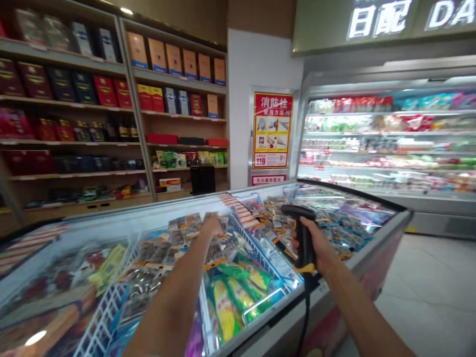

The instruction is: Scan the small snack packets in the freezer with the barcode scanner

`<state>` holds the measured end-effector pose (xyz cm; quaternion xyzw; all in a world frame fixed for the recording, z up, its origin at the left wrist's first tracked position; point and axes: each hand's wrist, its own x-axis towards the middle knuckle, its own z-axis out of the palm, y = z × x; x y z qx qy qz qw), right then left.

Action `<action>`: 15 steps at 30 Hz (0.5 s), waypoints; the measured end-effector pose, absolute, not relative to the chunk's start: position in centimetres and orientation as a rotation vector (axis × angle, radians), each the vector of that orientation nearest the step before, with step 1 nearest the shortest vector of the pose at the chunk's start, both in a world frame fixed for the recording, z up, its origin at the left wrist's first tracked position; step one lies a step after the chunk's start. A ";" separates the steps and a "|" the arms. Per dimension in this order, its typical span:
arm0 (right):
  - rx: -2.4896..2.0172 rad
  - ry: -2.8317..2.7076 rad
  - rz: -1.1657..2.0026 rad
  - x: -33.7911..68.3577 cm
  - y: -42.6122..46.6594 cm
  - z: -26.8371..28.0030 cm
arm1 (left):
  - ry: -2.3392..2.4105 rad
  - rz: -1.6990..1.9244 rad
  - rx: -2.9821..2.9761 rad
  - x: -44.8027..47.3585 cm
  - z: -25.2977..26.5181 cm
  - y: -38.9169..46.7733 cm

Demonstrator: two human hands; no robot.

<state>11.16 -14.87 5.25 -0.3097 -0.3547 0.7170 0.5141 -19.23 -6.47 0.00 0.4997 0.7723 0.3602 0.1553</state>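
Observation:
My right hand is closed around the grip of a black and yellow barcode scanner, held upright over the freezer's near right side. A black cable hangs from the scanner's lower end. My left hand reaches down into the chest freezer, among small brown packets with orange edges. Its fingers are small and blurred against the packets, so whether it grips one is unclear. Just below that hand lie packs of corn in green and yellow wrapping.
White wire dividers split the freezer, and a sliding glass lid covers part of its right side. Shelves of boxed goods line the left wall. At the right stands a lit refrigerated display, with pale floor before it.

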 end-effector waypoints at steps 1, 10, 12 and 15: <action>-0.743 -0.846 1.721 11.4 -14.9 5.2 | 2.162 1.122 1.416 -19.2 0.0 -6.0; -0.755 -0.797 1.719 12.3 -14.4 4.9 | 1.287 1.429 1.243 -10.7 0.0 -5.4; -0.752 -0.794 1.712 12.4 -14.3 4.8 | 1.096 1.453 1.099 -9.2 -0.2 -5.6; -0.760 -0.794 1.702 12.9 -14.0 4.5 | 1.061 1.446 0.963 -8.3 -0.4 -5.9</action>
